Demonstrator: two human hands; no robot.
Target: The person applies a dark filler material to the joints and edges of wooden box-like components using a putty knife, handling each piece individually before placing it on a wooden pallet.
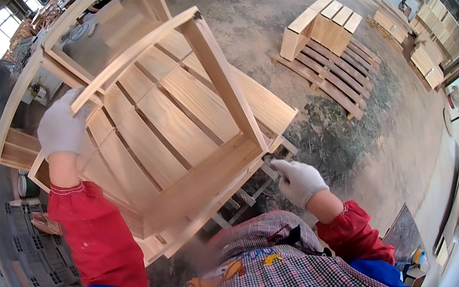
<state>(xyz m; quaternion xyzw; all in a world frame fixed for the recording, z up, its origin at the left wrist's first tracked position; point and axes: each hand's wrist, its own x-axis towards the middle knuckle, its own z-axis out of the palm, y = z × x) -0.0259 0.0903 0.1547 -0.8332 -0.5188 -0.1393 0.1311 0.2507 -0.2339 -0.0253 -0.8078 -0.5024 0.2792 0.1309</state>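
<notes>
My left hand, in a white glove, is closed around the end of a curved rail of a pale wooden frame. This open frame tilts up over several boards laid side by side with narrow gaps. A wide plank runs along the near side. My right hand, also gloved, is just off the frame's right corner. Its fingers are curled with thumb and forefinger forward; whatever they hold, if anything, is too small to make out.
A similar curved wooden frame stands at the far left. Beyond the work, a wooden pallet carries pale wooden boxes. Stacked boards stand at the far right. Black plastic pallets lie at lower left.
</notes>
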